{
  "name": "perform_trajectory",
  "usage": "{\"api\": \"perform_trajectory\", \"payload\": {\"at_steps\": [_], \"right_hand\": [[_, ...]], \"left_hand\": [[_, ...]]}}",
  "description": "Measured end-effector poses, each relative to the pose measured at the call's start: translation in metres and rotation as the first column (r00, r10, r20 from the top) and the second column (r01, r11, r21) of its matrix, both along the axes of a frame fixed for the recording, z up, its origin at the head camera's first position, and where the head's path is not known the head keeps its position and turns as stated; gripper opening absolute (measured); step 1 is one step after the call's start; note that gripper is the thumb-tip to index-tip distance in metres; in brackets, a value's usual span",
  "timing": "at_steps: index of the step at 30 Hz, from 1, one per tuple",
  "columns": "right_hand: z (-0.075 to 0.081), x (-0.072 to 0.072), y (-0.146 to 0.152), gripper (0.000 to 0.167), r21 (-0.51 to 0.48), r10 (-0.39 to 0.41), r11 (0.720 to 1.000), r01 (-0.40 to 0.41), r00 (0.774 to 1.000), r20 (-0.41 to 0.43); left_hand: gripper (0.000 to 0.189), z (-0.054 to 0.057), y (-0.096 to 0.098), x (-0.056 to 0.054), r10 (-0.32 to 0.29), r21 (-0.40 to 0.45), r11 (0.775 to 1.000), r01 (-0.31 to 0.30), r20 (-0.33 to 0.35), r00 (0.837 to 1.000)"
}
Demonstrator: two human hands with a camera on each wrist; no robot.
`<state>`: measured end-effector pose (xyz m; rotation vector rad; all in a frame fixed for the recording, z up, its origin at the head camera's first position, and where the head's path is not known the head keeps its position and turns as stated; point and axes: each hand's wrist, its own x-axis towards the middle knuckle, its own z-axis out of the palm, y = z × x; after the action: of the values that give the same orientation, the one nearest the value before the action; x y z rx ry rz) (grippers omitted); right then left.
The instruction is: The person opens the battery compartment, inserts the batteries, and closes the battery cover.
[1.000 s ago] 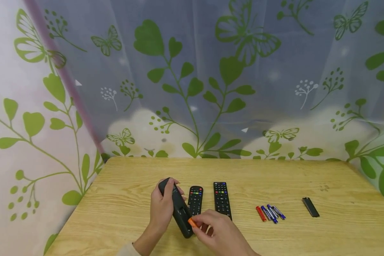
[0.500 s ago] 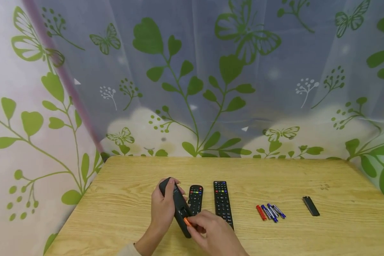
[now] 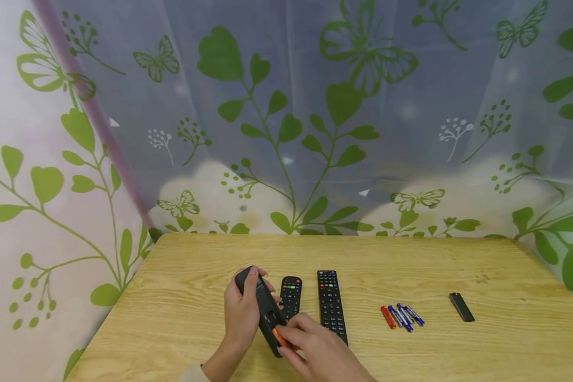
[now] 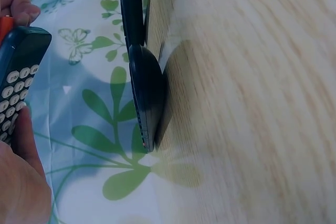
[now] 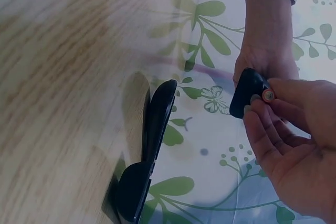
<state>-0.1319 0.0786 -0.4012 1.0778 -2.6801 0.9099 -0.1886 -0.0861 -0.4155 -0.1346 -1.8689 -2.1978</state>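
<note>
My left hand [image 3: 240, 314] grips a black remote control [image 3: 261, 301] by its upper part, thumb along its back. The remote is tilted, with its battery compartment facing up. In the left wrist view its white-lettered keys face down toward the fingers. My right hand [image 3: 326, 347] pinches an orange battery [image 3: 278, 335] at the lower end of that compartment. The right wrist view shows the battery's round end [image 5: 268, 96] between thumb and fingers, against the remote's end. Fingers hide part of the compartment, so how deep the battery sits cannot be told.
Two more black remotes, a shorter one [image 3: 291, 295] and a longer one [image 3: 331, 302], lie keys up on the wooden table [image 3: 186, 276]. To the right lie a red battery [image 3: 388, 317], several blue-and-silver batteries [image 3: 403, 318] and a black battery cover [image 3: 461, 307]. A patterned curtain hangs behind.
My right hand has brought the orange battery left from the remote's edge onto the compartment, turning it more in line with the remote. The left hand and its remote stay nearly still.
</note>
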Motion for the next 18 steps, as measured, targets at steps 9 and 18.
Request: {"api": "perform_trajectory", "payload": {"at_steps": [9, 18], "right_hand": [[-0.002, 0.002, 0.007, 0.04, 0.048, 0.121, 0.991, -0.124, 0.991, 0.055], [-0.006, -0.002, 0.012, 0.041, 0.0, 0.194, 0.981, -0.195, 0.981, -0.02]], "left_hand": [[0.036, -0.002, -0.002, 0.001, 0.009, -0.004, 1.0, -0.009, 0.017, 1.0], [0.037, -0.001, -0.002, 0.002, -0.011, -0.005, 1.0, 0.011, 0.001, 1.0]]}}
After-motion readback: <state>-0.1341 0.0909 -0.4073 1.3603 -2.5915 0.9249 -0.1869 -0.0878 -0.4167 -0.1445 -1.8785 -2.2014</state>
